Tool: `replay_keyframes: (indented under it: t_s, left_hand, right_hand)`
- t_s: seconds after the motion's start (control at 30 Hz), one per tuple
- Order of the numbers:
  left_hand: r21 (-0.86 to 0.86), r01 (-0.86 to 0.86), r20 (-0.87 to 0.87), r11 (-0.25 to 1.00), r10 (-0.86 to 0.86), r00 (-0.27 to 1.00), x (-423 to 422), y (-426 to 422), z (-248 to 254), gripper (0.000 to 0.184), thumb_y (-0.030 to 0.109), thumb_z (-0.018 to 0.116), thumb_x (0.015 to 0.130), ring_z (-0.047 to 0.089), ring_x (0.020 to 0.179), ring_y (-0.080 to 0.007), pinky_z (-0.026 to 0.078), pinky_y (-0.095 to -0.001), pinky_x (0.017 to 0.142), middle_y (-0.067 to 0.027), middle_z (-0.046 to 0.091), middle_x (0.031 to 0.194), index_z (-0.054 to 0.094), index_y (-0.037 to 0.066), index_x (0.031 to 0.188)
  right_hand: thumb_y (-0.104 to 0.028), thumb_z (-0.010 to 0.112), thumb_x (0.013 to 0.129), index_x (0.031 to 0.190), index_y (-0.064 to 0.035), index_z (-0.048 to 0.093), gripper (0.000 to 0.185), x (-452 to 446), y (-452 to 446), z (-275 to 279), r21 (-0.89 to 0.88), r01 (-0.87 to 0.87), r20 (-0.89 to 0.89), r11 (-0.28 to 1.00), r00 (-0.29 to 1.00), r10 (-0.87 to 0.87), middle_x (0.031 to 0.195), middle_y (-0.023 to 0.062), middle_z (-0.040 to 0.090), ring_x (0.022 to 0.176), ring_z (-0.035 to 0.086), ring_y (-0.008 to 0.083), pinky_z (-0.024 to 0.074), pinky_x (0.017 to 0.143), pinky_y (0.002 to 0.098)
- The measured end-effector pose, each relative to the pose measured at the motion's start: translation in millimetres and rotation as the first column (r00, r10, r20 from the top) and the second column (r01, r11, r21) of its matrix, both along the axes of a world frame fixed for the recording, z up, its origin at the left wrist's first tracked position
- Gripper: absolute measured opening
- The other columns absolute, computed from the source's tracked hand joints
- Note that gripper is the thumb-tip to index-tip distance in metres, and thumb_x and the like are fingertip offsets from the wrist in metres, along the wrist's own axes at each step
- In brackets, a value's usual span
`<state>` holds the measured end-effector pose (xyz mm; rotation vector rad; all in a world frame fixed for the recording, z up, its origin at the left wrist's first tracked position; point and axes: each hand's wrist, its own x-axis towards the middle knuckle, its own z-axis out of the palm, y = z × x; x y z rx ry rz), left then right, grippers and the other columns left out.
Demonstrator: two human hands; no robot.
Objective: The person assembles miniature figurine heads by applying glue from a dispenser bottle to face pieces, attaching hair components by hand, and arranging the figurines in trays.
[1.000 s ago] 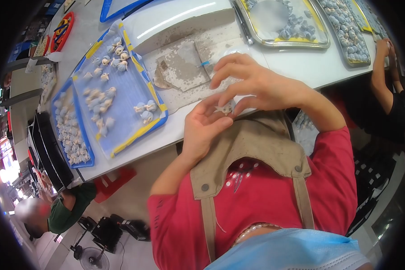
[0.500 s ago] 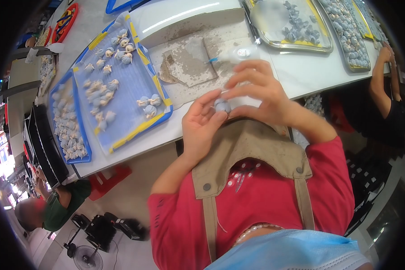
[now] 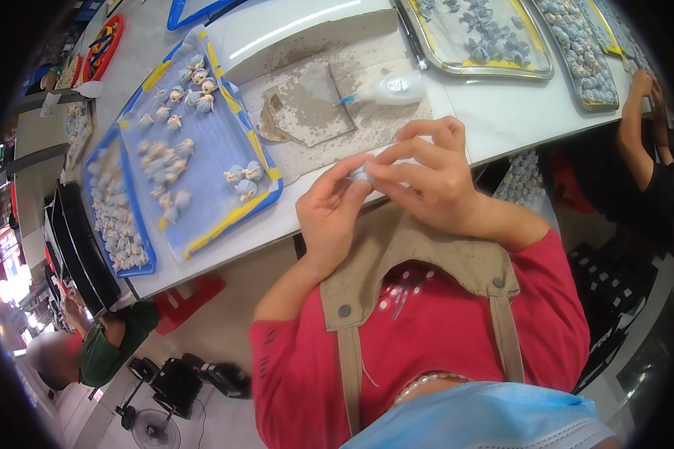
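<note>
Small grey-blue piece (image 3: 361, 173): in the head view, between your two hands, in front of the top of your apron (image 3: 419, 247) and near the table edge; your fingers hide much of it, so its full shape cannot be told.
Left hand (image 3: 332, 213): thumb and fingers pinched together on the piece from its left side.
Right hand (image 3: 438, 179): thumb and index finger closed on the piece from the other side, the remaining fingers curled above it.
Stained board (image 3: 382, 49): on the white table (image 3: 494, 112), beyond your hands, marked with grey-brown patches.
Square slab (image 3: 311, 105): lying on the stained board, blotched with the same colours.
White bottle (image 3: 399, 87): on its side on the stained board, its blue tip (image 3: 347, 99) pointing left, right by the slab's edge.
Blue tray (image 3: 275, 196): left of the board, lined with a pale sheet and yellow tape, holding blue-and-cream figures (image 3: 165, 161) in loose clusters, with three more grouped (image 3: 244, 179) in the corner nearest you.
Smaller blue tray (image 3: 153, 262): just beside it on the left, crowded with similar figures.
Metal tray (image 3: 494, 73): right of the board, with grey-blue pieces (image 3: 490, 45) spread inside and yellow tape along its edges.
Narrow tray (image 3: 593, 107): further right, packed with small rounded pieces.
Co-workers: one person in a green sleeve (image 3: 101, 355) at lower left, another person's forearms (image 3: 636, 138) at far right, both well apart from your hands.
</note>
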<state>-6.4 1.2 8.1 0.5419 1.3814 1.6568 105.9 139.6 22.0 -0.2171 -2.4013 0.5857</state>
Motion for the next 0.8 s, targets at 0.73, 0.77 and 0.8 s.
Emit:
replay_keyframes:
  t_s: [0.73, 0.77, 0.8]
  left_hand:
    - [0.068, 0.092, -0.349, 0.993, -0.063, 0.935, -3, -6, -6, 0.022, 0.000, 0.060, 0.084, 0.060, 0.080, -0.0086, 0.047, -0.0215, 0.072, -0.0083, 0.067, 0.096, 0.062, -0.001, 0.106]
    - [0.089, 0.086, -0.346, 0.992, -0.050, 0.937, -2, -5, -6, 0.022, 0.000, 0.060, 0.084, 0.060, 0.081, -0.0093, 0.047, -0.0218, 0.072, -0.0087, 0.067, 0.095, 0.063, -0.002, 0.105]
    - [0.110, 0.079, -0.343, 0.991, -0.037, 0.939, -1, -3, -4, 0.021, 0.000, 0.060, 0.084, 0.061, 0.082, -0.0100, 0.047, -0.0221, 0.073, -0.0090, 0.068, 0.094, 0.063, -0.002, 0.104]
  right_hand:
    - [-0.024, 0.072, 0.077, 0.106, -0.0027, 0.063, 0.038, -3, 21, -10, -0.607, -0.336, -0.044, 0.720, 0.919, 0.391, 0.102, 0.0106, 0.063, 0.099, 0.057, 0.0241, 0.0446, 0.086, 0.0343]
    - [-0.024, 0.072, 0.077, 0.106, -0.0027, 0.063, 0.037, -3, 20, -9, -0.603, -0.340, -0.053, 0.722, 0.920, 0.389, 0.102, 0.0109, 0.063, 0.098, 0.057, 0.0242, 0.0452, 0.085, 0.0340]
    - [-0.023, 0.071, 0.078, 0.106, -0.0029, 0.063, 0.036, -3, 19, -9, -0.593, -0.340, -0.069, 0.730, 0.924, 0.375, 0.101, 0.0111, 0.062, 0.097, 0.057, 0.0243, 0.0459, 0.084, 0.0337]
